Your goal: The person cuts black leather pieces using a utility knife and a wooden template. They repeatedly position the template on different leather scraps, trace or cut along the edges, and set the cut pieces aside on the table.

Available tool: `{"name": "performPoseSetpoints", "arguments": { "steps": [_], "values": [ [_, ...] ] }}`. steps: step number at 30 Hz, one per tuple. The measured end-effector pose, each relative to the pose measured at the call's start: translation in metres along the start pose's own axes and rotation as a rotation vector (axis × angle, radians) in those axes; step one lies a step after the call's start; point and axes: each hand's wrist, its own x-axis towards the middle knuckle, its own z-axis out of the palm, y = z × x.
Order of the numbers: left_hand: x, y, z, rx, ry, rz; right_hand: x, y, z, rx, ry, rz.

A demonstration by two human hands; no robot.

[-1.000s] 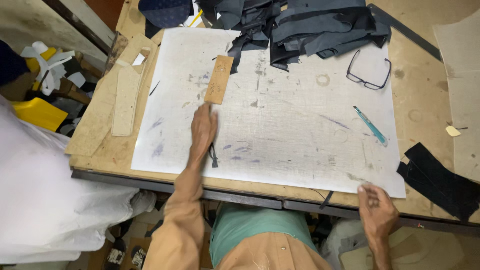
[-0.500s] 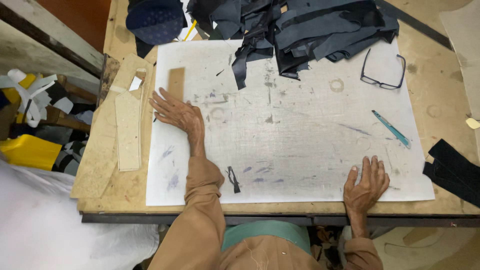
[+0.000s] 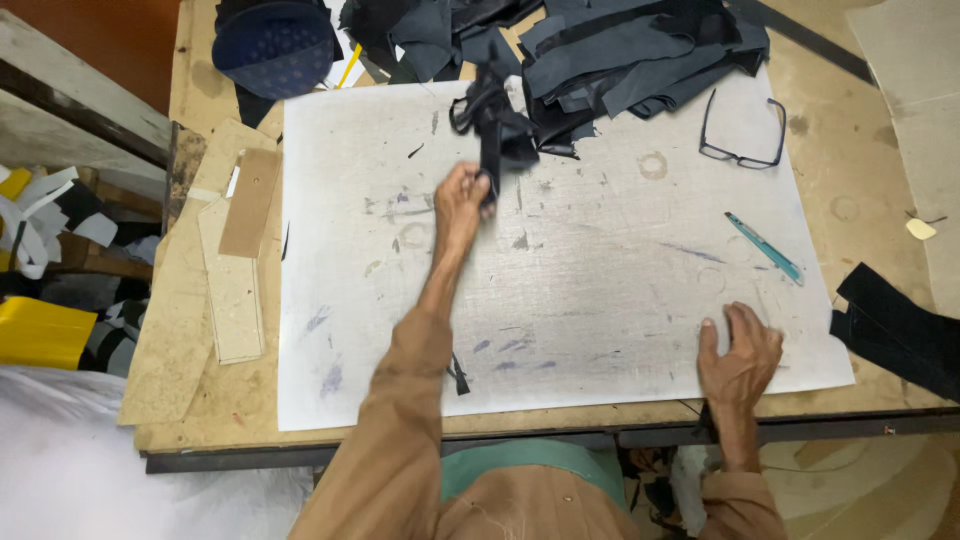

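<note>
My left hand (image 3: 460,203) reaches over the middle of a large white cutting sheet (image 3: 600,300) and grips a blurred dark strip of material (image 3: 497,125) at the near edge of a pile of dark cut pieces (image 3: 600,55). Near the front right of the sheet, my right hand (image 3: 738,352) lies flat with its fingers spread and holds nothing. A small black scrap (image 3: 458,375) lies on the sheet beside my left forearm.
Black-framed glasses (image 3: 740,130) and a teal-handled blade (image 3: 765,247) lie on the sheet's right part. Brown card templates (image 3: 240,240) rest left of the sheet. A dark rounded piece (image 3: 270,45) sits at the far left; black pieces (image 3: 900,325) hang at the right edge.
My left hand has left the brown template at the left and moved right and forward to grip a dark strip from the pile. My right hand stays flat on the sheet.
</note>
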Motion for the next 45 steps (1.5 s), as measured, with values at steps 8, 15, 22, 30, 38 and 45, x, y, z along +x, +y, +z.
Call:
{"name": "performPoseSetpoints", "arguments": {
  "steps": [8,15,22,30,38,45],
  "values": [
    [-0.227,-0.068,-0.079,0.395,-0.475,-0.241,0.106,0.054,-0.002,-0.06,0.056,-0.397],
    [-0.285,-0.04,-0.074,0.836,0.307,-0.124,0.144,0.061,0.008,0.144,-0.087,-0.289],
    [-0.23,-0.065,-0.001,0.903,0.393,0.198,0.121,0.01,-0.002,0.976,-0.475,0.088],
    [-0.203,-0.041,0.1,0.369,-0.007,0.616,0.02,-0.067,0.001,1.537,-0.741,0.424],
    [-0.164,-0.036,0.022,0.482,-0.084,-0.004,0.059,-0.03,-0.007,0.97,-0.267,0.459],
    [-0.124,-0.056,-0.077,0.804,0.26,0.391,0.128,0.096,-0.003,1.23,0.265,0.357]
  ]
}}
